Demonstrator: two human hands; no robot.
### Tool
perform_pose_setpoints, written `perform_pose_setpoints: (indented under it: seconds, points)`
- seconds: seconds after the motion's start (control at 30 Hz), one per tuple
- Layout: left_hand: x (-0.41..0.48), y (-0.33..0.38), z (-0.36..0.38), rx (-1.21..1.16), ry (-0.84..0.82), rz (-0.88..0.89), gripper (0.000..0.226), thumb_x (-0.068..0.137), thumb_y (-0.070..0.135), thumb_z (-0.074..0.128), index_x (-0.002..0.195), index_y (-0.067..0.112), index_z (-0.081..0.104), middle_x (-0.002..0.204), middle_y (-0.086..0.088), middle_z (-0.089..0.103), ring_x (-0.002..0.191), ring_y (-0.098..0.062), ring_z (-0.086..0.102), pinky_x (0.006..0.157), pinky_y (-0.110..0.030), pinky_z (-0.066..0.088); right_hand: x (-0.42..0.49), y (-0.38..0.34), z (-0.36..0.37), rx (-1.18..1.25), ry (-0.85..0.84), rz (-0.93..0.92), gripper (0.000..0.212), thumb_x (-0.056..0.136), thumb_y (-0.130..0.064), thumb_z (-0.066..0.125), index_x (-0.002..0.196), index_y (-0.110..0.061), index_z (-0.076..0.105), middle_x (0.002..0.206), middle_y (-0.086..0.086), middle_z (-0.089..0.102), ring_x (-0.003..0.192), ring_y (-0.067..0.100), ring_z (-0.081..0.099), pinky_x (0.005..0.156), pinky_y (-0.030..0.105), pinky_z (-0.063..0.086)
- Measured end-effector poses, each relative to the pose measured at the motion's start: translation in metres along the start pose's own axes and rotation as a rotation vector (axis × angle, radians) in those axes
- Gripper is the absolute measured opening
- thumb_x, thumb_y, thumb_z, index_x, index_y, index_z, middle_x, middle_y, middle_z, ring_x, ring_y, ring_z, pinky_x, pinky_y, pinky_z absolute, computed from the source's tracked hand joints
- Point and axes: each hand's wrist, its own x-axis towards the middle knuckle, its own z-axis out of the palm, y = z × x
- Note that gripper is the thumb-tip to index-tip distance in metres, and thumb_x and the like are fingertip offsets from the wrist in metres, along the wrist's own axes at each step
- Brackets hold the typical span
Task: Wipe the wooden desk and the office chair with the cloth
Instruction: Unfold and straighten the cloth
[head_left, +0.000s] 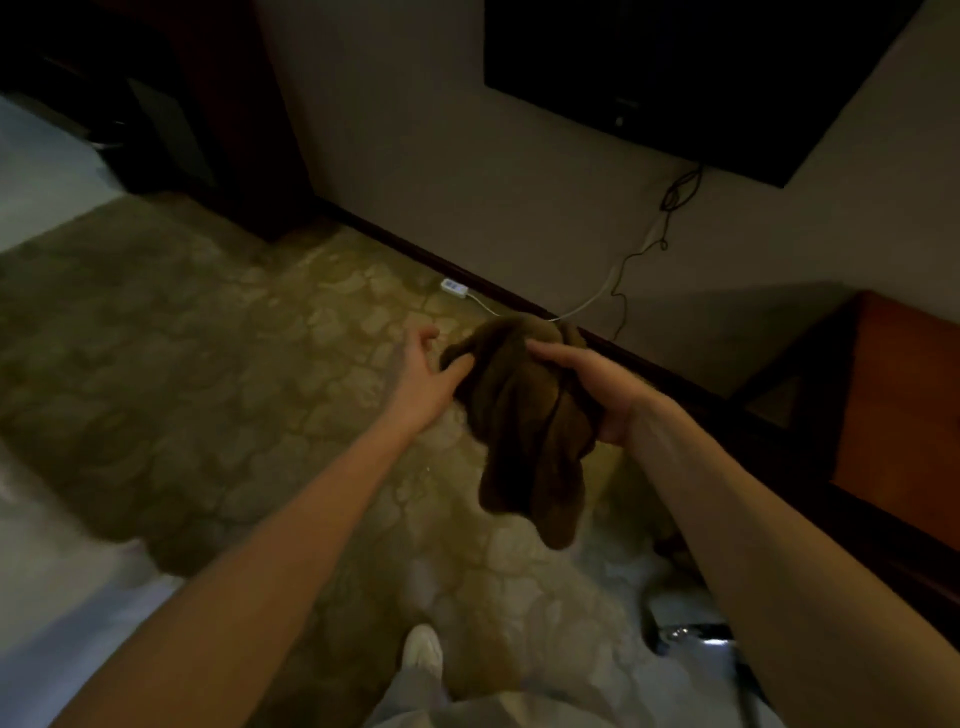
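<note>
Two bare hands are working in the head view, the only one given, and everything is being placed from the cloth (524, 431). The right hand (587, 384) is gripping that brown cloth from its right side, fingers curled over the top of the bunch, so the bulk is hanging down in loose folds above the carpet (208, 364). The left hand (423, 371) is reaching in from the left of the cloth with fingers spread and relaxed, holding nothing. Its thumb is lying against the cloth's left edge, though I cannot tell whether it is pressing.

The wooden desk (904, 395) is showing only as a corner well to the right of the cloth, and the cloth is not touching it. Below and right of the cloth a chrome part (696, 636) is glinting, possibly the office chair's base, but too cut off to be sure. Beyond the cloth a white power strip (454, 286) is lying by the wall, and a dark screen (701, 78) is hanging above.

Judging from this, the person is readying the cloth, with no wiping begun. To do it well, the left hand should be taking the loose edge and folding the bunch into a flat pad, so a broad face is meeting the desk rather than a dangling tail.
</note>
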Motion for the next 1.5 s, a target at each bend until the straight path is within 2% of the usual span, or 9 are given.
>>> perform_pose_setpoints:
  seconds: [0.13, 0.4, 0.63, 0.73, 0.97, 1.07, 1.13, 1.37, 1.5]
  points:
    - [0.010, 0.012, 0.014, -0.134, -0.144, -0.064, 0.026, 0.097, 0.025, 0.068, 0.114, 0.007, 0.058, 0.096, 0.001, 0.060, 0.090, -0.014, 0.059, 0.067, -0.008, 0.046, 0.024, -0.022, -0.002, 0.328, 0.242, -0.034, 0.046, 0.093, -0.042, 0.072, 0.123, -0.007, 0.067, 0.108, 0.019, 0.077, 0.106, 0.036, 0.071, 0.088, 0.048, 0.056]
    - [0.050, 0.017, 0.057, 0.070, -0.501, 0.125, 0.061, 0.079, 0.033, 0.086, 0.126, 0.042, 0.049, 0.119, 0.014, 0.064, 0.110, -0.006, 0.064, 0.093, -0.039, 0.058, 0.074, -0.050, -0.007, 0.550, 0.498, 0.016, 0.030, 0.099, -0.026, 0.066, 0.120, -0.005, 0.060, 0.114, 0.020, 0.066, 0.101, 0.035, 0.065, 0.068, 0.045, 0.054]
    - [0.121, 0.031, 0.072, -0.068, -0.560, -0.078, 0.033, 0.096, -0.002, 0.053, 0.104, 0.026, 0.067, 0.092, 0.006, 0.073, 0.089, -0.010, 0.067, 0.077, -0.018, 0.054, 0.120, -0.049, -0.072, 0.132, 0.483, 0.012, 0.074, 0.078, -0.068, 0.076, 0.129, -0.018, 0.057, 0.117, 0.007, 0.069, 0.104, 0.026, 0.067, 0.081, 0.041, 0.059]
    - [0.163, 0.047, 0.081, -0.142, -0.587, -0.285, 0.022, 0.101, 0.018, 0.052, 0.091, 0.015, 0.072, 0.078, -0.001, 0.076, 0.077, -0.017, 0.069, 0.072, -0.025, 0.053, 0.149, -0.049, -0.109, 0.065, 0.410, -0.107, 0.094, 0.065, -0.082, 0.075, 0.132, -0.018, 0.061, 0.126, 0.002, 0.068, 0.117, 0.022, 0.062, 0.104, 0.042, 0.049]
    - [0.245, 0.092, 0.119, -0.259, -0.792, -0.478, 0.050, 0.105, 0.038, 0.042, 0.091, 0.013, 0.082, 0.099, -0.011, 0.078, 0.087, -0.018, 0.076, 0.078, -0.028, 0.059, 0.206, -0.087, -0.167, 0.023, 0.011, -0.227, 0.043, 0.088, -0.010, 0.071, 0.130, -0.012, 0.063, 0.121, 0.003, 0.072, 0.110, 0.017, 0.069, 0.085, 0.024, 0.054]
    - [0.277, 0.099, 0.128, -0.225, -0.895, -0.529, 0.039, 0.082, 0.049, 0.074, 0.093, 0.014, 0.084, 0.101, -0.012, 0.078, 0.089, -0.020, 0.076, 0.078, -0.029, 0.061, 0.223, -0.104, -0.182, 0.121, 0.062, -0.258, 0.038, 0.092, -0.004, 0.069, 0.129, -0.009, 0.065, 0.119, 0.007, 0.073, 0.111, 0.023, 0.069, 0.086, 0.029, 0.055]
    - [0.304, 0.100, 0.137, -0.069, -0.979, -0.533, 0.078, 0.051, 0.053, 0.096, 0.114, 0.012, 0.075, 0.109, -0.012, 0.077, 0.098, -0.024, 0.075, 0.087, -0.035, 0.061, 0.233, -0.114, -0.195, 0.264, 0.193, -0.270, 0.035, 0.091, -0.008, 0.071, 0.126, -0.010, 0.067, 0.121, 0.012, 0.073, 0.113, 0.028, 0.069, 0.085, 0.030, 0.056]
    - [0.408, 0.090, 0.208, 0.455, -0.876, 0.050, 0.017, 0.096, 0.021, 0.070, 0.109, 0.013, 0.064, 0.091, -0.011, 0.073, 0.078, -0.011, 0.068, 0.074, -0.031, 0.053, 0.257, -0.130, -0.265, 0.315, 0.392, -0.201, 0.037, 0.087, -0.011, 0.077, 0.121, -0.022, 0.067, 0.120, 0.006, 0.071, 0.116, 0.028, 0.067, 0.103, 0.050, 0.055]
    - [0.453, 0.093, 0.270, 0.487, -1.004, 0.270, 0.030, 0.099, 0.009, 0.063, 0.105, 0.038, 0.062, 0.084, 0.006, 0.070, 0.074, 0.005, 0.065, 0.069, -0.014, 0.047, 0.270, -0.151, -0.315, 0.315, 0.400, -0.048, 0.076, 0.064, -0.056, 0.091, 0.127, -0.020, 0.070, 0.123, 0.005, 0.074, 0.119, 0.026, 0.068, 0.108, 0.052, 0.050]
